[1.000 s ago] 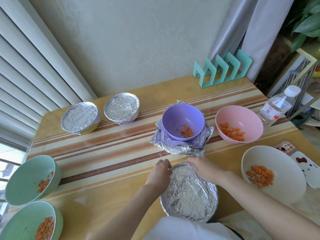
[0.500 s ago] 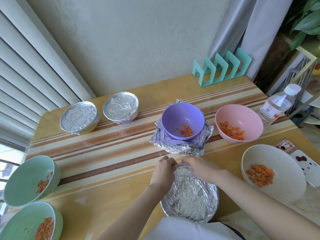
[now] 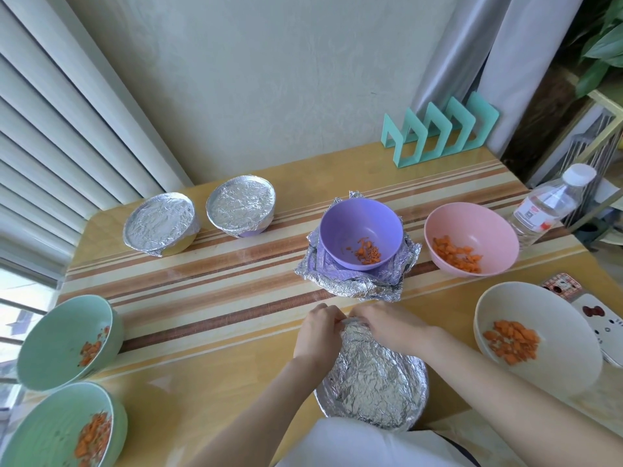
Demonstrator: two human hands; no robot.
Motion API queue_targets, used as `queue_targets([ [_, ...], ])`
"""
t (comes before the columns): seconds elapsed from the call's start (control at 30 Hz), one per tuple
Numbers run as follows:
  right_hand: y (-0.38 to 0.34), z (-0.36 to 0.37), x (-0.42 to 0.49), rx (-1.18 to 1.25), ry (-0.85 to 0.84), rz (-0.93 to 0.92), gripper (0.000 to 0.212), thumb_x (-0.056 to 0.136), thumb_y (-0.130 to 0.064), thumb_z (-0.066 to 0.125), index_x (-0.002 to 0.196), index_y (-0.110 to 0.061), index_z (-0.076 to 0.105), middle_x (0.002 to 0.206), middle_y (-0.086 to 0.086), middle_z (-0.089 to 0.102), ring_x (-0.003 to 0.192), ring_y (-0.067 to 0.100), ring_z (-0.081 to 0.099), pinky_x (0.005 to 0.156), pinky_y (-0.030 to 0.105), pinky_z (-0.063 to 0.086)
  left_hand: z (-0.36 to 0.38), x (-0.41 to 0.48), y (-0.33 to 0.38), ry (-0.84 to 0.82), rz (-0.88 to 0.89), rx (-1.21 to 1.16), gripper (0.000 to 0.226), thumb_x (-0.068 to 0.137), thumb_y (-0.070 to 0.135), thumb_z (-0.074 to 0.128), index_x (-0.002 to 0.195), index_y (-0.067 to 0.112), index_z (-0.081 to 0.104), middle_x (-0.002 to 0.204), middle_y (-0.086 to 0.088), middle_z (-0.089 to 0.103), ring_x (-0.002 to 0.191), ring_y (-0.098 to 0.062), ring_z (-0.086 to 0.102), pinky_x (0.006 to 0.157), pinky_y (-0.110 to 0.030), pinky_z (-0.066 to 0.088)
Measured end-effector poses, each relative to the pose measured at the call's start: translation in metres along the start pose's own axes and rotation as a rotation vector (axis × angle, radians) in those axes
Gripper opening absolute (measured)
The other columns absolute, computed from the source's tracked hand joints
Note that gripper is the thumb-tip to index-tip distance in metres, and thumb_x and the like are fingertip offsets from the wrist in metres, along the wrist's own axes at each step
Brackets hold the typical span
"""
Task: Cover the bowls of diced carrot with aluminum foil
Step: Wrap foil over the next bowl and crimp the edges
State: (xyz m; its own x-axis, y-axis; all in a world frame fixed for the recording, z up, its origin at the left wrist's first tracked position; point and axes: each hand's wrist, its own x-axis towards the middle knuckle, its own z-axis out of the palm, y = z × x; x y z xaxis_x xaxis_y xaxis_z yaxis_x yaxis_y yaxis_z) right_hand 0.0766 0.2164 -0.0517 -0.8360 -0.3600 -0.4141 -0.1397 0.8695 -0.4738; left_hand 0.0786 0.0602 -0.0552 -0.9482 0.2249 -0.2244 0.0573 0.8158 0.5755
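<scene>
A foil-covered bowl point(image 3: 372, 387) stands at the table's near edge in front of me. My left hand point(image 3: 317, 328) and my right hand point(image 3: 384, 326) meet at its far rim, where both pinch the foil edge. Behind them a purple bowl point(image 3: 360, 230) with a little diced carrot sits on a stack of crumpled foil sheets point(image 3: 354, 286). Open bowls of carrot: a pink one point(image 3: 472, 239), a cream one point(image 3: 536, 335) and two green ones point(image 3: 67, 338) point(image 3: 64, 429). Two foil-covered bowls point(image 3: 160, 227) point(image 3: 241, 208) stand at the back left.
A plastic water bottle point(image 3: 546, 207) stands at the right edge, with a phone case point(image 3: 603, 318) nearer me. A teal rack point(image 3: 438, 129) sits against the wall. The wooden table point(image 3: 215, 278) has striped inlay; window blinds run along the left.
Both hands slid along the far rim of the near bowl towards each other and now meet at its far edge, gathering the foil there.
</scene>
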Motion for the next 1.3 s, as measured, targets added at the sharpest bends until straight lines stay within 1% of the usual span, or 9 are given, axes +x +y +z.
queue_targets([
  [0.13,0.006,-0.001,0.000,0.131,0.016,-0.015,0.026,0.101,-0.018,0.037,0.115,-0.018,0.059,0.092,-0.002,0.054,0.079,0.015,0.048,0.061,0.026,0.034,0.000,0.001,0.001,0.002,0.001,0.008,0.020,0.090,0.005,0.052,0.104,0.008,0.066,0.104,-0.009,0.059,0.094,-0.025,0.056,0.070,-0.023,0.037],
  [0.3,0.006,-0.002,-0.002,0.167,0.003,0.007,0.022,0.099,-0.013,0.042,0.107,-0.014,0.062,0.086,-0.002,0.054,0.076,0.015,0.047,0.057,0.017,0.031,0.002,0.001,0.003,-0.020,-0.008,0.003,0.020,0.089,0.003,0.052,0.103,0.008,0.066,0.104,-0.010,0.059,0.095,-0.025,0.056,0.075,-0.026,0.039],
  [0.6,0.012,0.005,-0.002,0.224,0.026,0.075,0.026,0.101,-0.020,0.042,0.103,-0.003,0.061,0.097,0.008,0.064,0.087,0.019,0.059,0.076,0.029,0.044,-0.001,-0.002,-0.005,0.001,-0.045,-0.050,0.019,0.090,0.005,0.053,0.102,0.008,0.067,0.103,-0.009,0.062,0.094,-0.023,0.058,0.077,-0.027,0.043],
  [0.7,0.016,0.013,-0.005,0.224,0.061,0.076,0.019,0.098,-0.005,0.045,0.103,0.002,0.061,0.105,0.010,0.067,0.104,0.013,0.062,0.070,0.007,0.043,-0.001,-0.002,-0.005,0.002,-0.044,-0.061,0.018,0.089,0.006,0.054,0.101,0.008,0.068,0.102,-0.009,0.063,0.094,-0.022,0.059,0.078,-0.027,0.044],
  [0.8,0.014,0.009,-0.007,0.250,0.062,0.066,0.021,0.098,-0.004,0.044,0.108,0.004,0.060,0.101,0.002,0.063,0.079,-0.011,0.055,0.064,0.002,0.038,0.000,-0.002,-0.003,0.005,-0.028,-0.058,0.016,0.090,0.006,0.054,0.100,0.007,0.067,0.102,-0.009,0.061,0.093,-0.024,0.058,0.078,-0.028,0.044],
  [0.93,0.013,0.004,-0.009,0.280,0.075,0.068,0.030,0.101,-0.021,0.039,0.122,-0.011,0.058,0.103,0.002,0.064,0.079,0.007,0.056,0.072,0.022,0.044,-0.001,-0.002,-0.005,-0.005,-0.022,0.036,0.018,0.094,0.009,0.047,0.106,0.007,0.060,0.109,-0.009,0.055,0.100,-0.026,0.054,0.079,-0.030,0.041],
  [1.07,0.014,0.007,-0.006,0.242,0.109,0.063,0.031,0.101,-0.013,0.040,0.127,-0.012,0.056,0.097,0.001,0.063,0.055,-0.008,0.040,0.054,0.008,0.038,-0.006,0.000,-0.013,-0.079,-0.043,0.074,0.024,0.094,0.008,0.044,0.116,0.011,0.054,0.117,-0.005,0.050,0.102,-0.024,0.055,0.081,-0.032,0.044],
  [1.2,0.012,0.008,-0.002,0.179,0.121,0.052,0.034,0.096,-0.005,0.047,0.128,-0.013,0.055,0.118,0.009,0.065,0.100,0.008,0.063,0.083,0.021,0.049,-0.007,0.004,-0.010,-0.084,-0.030,0.025,0.021,0.094,0.015,0.048,0.110,0.011,0.061,0.111,-0.006,0.052,0.096,-0.025,0.057,0.081,-0.031,0.044],
  [1.3,0.011,0.006,-0.003,0.123,0.081,0.047,0.034,0.096,-0.005,0.047,0.128,-0.014,0.055,0.118,0.007,0.065,0.108,0.017,0.060,0.086,0.027,0.048,-0.004,0.003,-0.011,-0.042,-0.040,-0.020,0.016,0.092,0.008,0.051,0.100,0.007,0.065,0.102,-0.008,0.058,0.091,-0.023,0.056,0.069,-0.021,0.035],
])
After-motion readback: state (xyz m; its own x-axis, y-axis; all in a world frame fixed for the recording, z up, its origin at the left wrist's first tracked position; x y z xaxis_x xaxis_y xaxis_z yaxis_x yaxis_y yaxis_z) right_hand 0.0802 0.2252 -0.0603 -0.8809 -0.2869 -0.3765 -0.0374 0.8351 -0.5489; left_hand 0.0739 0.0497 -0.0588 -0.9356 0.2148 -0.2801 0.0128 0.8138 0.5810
